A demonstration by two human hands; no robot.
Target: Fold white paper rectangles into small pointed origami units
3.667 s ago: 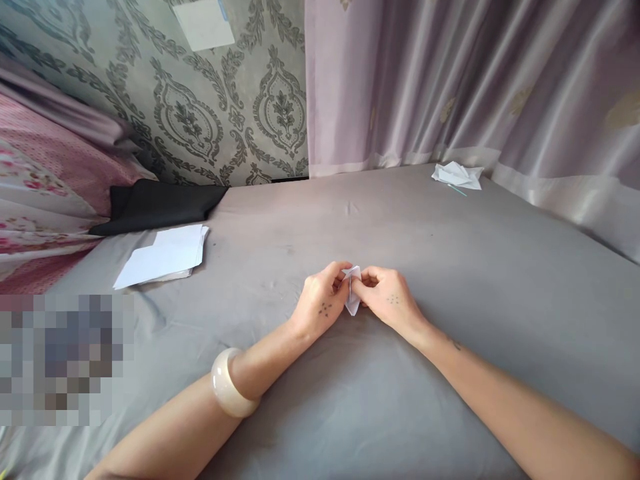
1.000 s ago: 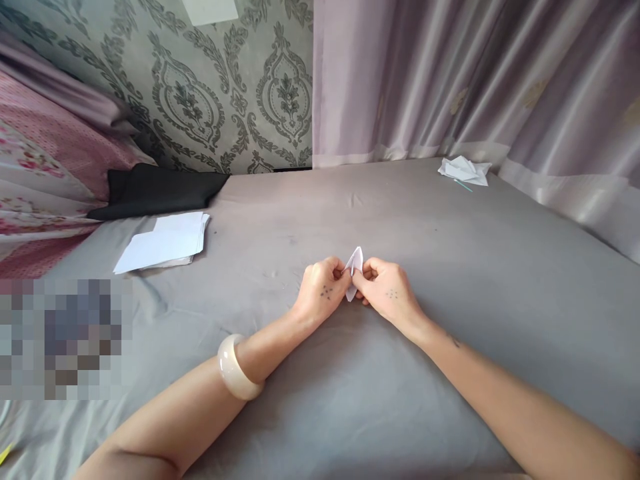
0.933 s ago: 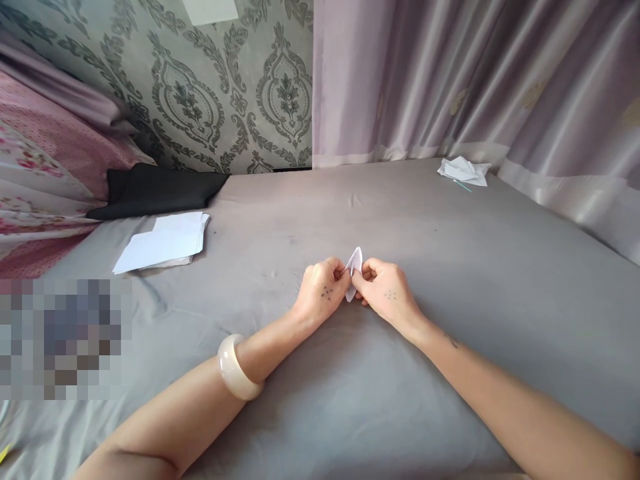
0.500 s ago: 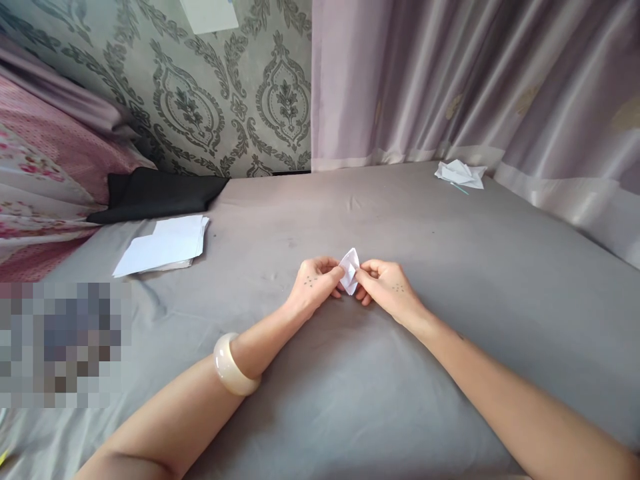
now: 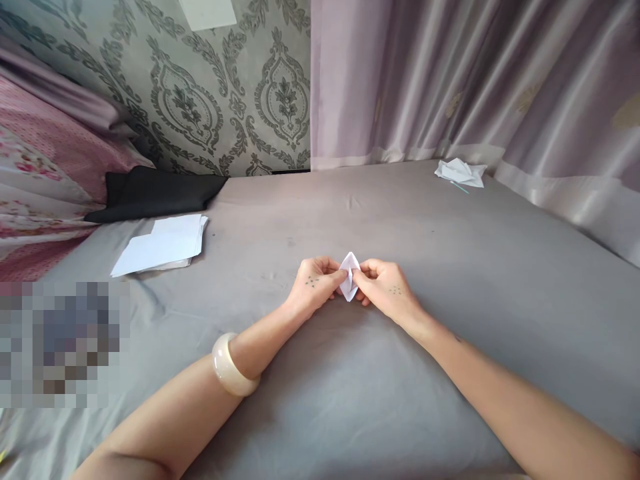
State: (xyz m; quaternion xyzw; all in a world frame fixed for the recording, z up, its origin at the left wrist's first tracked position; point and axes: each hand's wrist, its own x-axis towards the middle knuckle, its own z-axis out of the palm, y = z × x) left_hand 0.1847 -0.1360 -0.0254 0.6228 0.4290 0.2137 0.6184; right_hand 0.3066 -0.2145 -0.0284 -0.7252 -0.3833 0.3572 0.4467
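Observation:
A small folded white paper boat [image 5: 350, 260] is held over the middle of the grey sheet [image 5: 380, 400], its pointed ends facing away from me and toward me. My left hand [image 5: 315, 283] pinches its left side, thumb on top. My right hand [image 5: 387, 283] grips the right side the same way, its thumb pressed near the centre fold. The two thumbs almost meet over the paper. Most fingertips are hidden behind the boat. A pale bangle [image 5: 234, 365] sits on my left forearm.
A stack of white paper [image 5: 160, 247] lies at the left, in front of a black cloth [image 5: 160, 193]. Folded white papers [image 5: 460, 172] and a thin green stick [image 5: 460, 187] rest at the far right by the curtain [image 5: 400, 80]. A blurred patch [image 5: 75, 340] covers the near left.
The paper boat has been spread wider and turned more upright between my hands. My left hand has shifted slightly left and its thumb now lies flatter. The view has tilted slightly.

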